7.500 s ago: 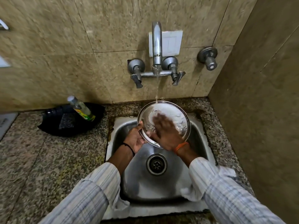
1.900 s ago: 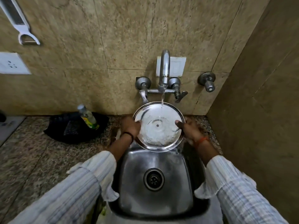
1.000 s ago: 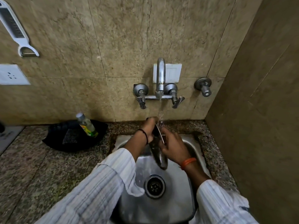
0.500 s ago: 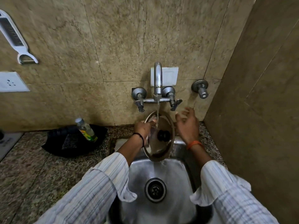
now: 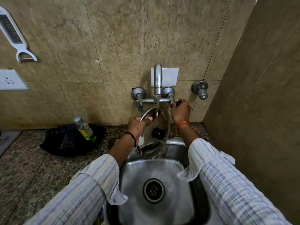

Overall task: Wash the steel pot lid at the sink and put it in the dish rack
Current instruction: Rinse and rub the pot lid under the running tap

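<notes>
The steel pot lid [image 5: 159,124] with a black knob stands almost upright over the back of the steel sink [image 5: 162,169]. My left hand [image 5: 138,125] grips its upper left rim. Water runs from the tap spout [image 5: 157,78] onto the lid's knob side and drips into the basin. My right hand [image 5: 180,110] is off the lid and closed around the tap's right lever handle [image 5: 174,102]. No dish rack is in view.
A black tray [image 5: 71,140] with a small clear bottle [image 5: 84,129] and a scrub pad sits on the granite counter left of the sink. A white peeler [image 5: 16,36] hangs on the tiled wall. A side wall stands close on the right. A second valve [image 5: 200,90] juts from the wall.
My right hand has left the lid, risen and closed on the right tap handle. The left hand alone keeps the lid, turned knob side toward me, under the water.
</notes>
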